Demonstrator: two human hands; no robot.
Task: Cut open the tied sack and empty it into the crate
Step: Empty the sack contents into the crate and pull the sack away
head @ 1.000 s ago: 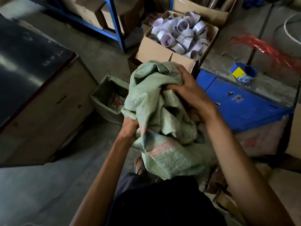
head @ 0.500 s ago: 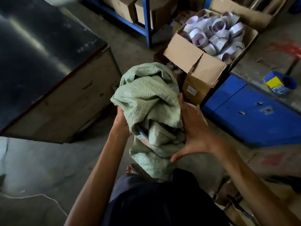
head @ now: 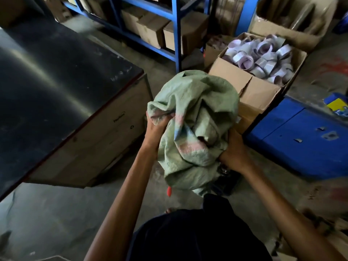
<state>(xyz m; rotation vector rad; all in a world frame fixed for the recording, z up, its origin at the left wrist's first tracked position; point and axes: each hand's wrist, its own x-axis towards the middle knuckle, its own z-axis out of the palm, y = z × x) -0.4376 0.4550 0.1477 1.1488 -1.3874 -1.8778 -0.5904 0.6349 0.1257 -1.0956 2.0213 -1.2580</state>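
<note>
1. a black-topped wooden cabinet is seen at the left.
2. a cardboard box of rolls (flaps open) is set beyond the sack.
3. the crumpled green sack is held in the air.
4. the grip of the left hand and of the right hand is clamped on its cloth.

Fingers of right hand hidden behind green sack. Red object below sack half covered, unidentifiable. Yellow-blue box far right of sack, cut off.

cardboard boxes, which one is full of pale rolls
The open cardboard box just beyond the green sack, on its right: its flaps are folded out and pale rolls fill it. The boxes on the blue rack are shut.
</note>
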